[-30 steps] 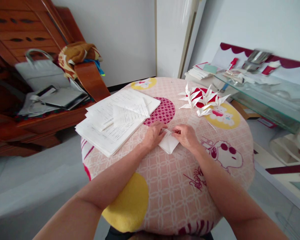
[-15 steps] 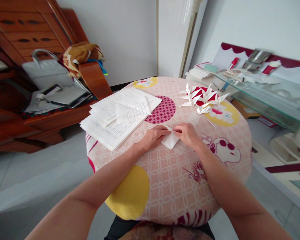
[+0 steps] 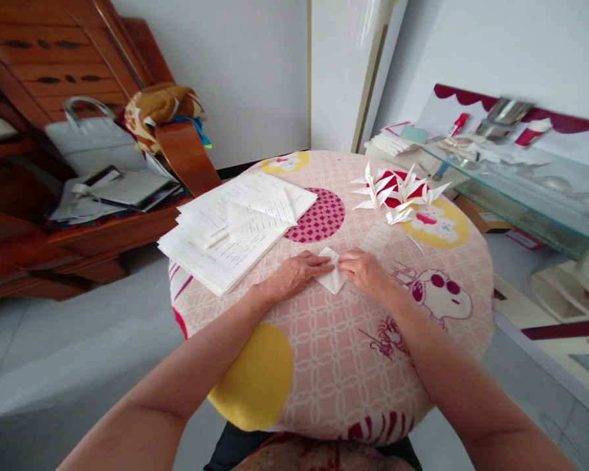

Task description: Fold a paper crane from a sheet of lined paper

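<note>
I'm working a folded white paper (image 3: 332,282), lying on the table (image 3: 324,353) between my hands. Left hand (image 3: 299,273) is touching its left side, right hand (image 3: 366,272) its right; can't tell if they're pinching or just pressing. Paper stack (image 3: 226,265) is lying left, paper cranes (image 3: 397,191) sitting beyond my right.

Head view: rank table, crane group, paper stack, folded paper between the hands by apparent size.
1. Table
2. Paper stack
3. Crane group
4. Folded paper, partly covered, but what shows is clearly smallest
</note>
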{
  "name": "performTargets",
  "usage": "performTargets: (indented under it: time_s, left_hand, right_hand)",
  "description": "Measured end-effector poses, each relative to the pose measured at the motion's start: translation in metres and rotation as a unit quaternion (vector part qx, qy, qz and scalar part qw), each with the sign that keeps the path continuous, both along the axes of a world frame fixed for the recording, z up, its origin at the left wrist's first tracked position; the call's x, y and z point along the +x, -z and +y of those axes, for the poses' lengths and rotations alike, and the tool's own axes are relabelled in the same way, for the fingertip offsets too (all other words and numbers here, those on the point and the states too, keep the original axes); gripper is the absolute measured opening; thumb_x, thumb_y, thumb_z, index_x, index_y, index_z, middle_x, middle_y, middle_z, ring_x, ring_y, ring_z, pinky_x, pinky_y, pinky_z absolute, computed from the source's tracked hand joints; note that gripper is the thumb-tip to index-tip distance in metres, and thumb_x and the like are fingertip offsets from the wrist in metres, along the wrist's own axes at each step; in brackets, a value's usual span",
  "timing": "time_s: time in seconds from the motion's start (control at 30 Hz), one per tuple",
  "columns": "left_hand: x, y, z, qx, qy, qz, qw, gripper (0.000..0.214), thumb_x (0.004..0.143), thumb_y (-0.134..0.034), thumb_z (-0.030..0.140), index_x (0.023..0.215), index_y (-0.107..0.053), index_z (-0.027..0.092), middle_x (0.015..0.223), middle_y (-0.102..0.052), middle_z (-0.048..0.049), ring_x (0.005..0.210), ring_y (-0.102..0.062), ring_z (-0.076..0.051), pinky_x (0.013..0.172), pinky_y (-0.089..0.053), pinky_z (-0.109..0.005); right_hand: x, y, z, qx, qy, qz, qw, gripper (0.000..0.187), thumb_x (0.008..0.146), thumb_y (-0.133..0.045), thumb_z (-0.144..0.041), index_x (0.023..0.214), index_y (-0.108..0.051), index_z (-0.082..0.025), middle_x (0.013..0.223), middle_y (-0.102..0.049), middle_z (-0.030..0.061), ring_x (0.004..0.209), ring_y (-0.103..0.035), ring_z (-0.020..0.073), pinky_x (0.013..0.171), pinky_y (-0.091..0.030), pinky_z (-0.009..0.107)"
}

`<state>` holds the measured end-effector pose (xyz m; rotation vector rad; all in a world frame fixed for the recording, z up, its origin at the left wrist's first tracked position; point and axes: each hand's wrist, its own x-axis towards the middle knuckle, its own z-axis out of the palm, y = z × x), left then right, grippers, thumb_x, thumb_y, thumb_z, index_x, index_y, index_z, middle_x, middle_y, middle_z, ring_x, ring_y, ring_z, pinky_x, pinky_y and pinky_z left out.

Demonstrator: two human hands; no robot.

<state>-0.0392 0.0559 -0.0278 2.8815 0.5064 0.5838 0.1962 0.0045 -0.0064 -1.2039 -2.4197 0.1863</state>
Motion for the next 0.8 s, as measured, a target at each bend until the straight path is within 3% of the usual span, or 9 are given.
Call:
performTargets:
  time_s: [0.27,0.5,0.67,0.8]
  left_hand:
    - [-0.007,-0.010,-0.003,-0.049,0.029,0.017,0.998,0.040,0.100,-0.046,0.016,0.134,-0.063,0.028,0.139,-0.061,-0.0100,0.117,-0.059,-0.025,0.098,-0.051,-0.044]
    - [-0.011,-0.016,-0.007,-0.074,0.036,0.020,0.996,0.038,0.100,-0.045,0.017,0.130,-0.066,0.026,0.138,-0.063,-0.0085,0.122,-0.058,-0.025,0.101,-0.051,-0.044]
    - [-0.014,-0.016,-0.010,-0.103,0.034,0.028,0.994,0.039,0.101,-0.045,0.019,0.135,-0.062,0.027,0.140,-0.062,-0.0086,0.131,-0.055,-0.025,0.107,-0.049,-0.045]
    - [-0.018,-0.017,-0.014,-0.135,0.058,0.015,0.989,0.039,0.102,-0.042,0.024,0.137,-0.060,0.027,0.144,-0.057,-0.0110,0.137,-0.051,-0.025,0.113,-0.044,-0.047]
  right_hand:
    - [0.005,-0.005,-0.004,-0.047,-0.023,-0.007,0.999,0.027,0.084,-0.055,-0.001,0.081,-0.077,-0.017,0.091,-0.071,0.0085,0.088,-0.063,0.0208,0.080,-0.047,0.032]
    - [0.002,-0.021,-0.017,-0.075,-0.033,-0.062,0.995,0.028,0.090,-0.051,-0.006,0.088,-0.077,-0.017,0.110,-0.071,0.0110,0.100,-0.064,0.0236,0.088,-0.051,0.037]
    - [0.003,-0.021,-0.026,-0.072,-0.035,-0.043,0.996,0.040,0.093,-0.044,-0.005,0.107,-0.075,-0.025,0.122,-0.070,0.0092,0.108,-0.064,0.0254,0.098,-0.050,0.043]
    - [0.003,-0.016,-0.024,-0.060,-0.059,-0.037,0.996,0.045,0.092,-0.039,-0.004,0.124,-0.068,-0.018,0.134,-0.064,0.0145,0.118,-0.061,0.0268,0.102,-0.046,0.048]
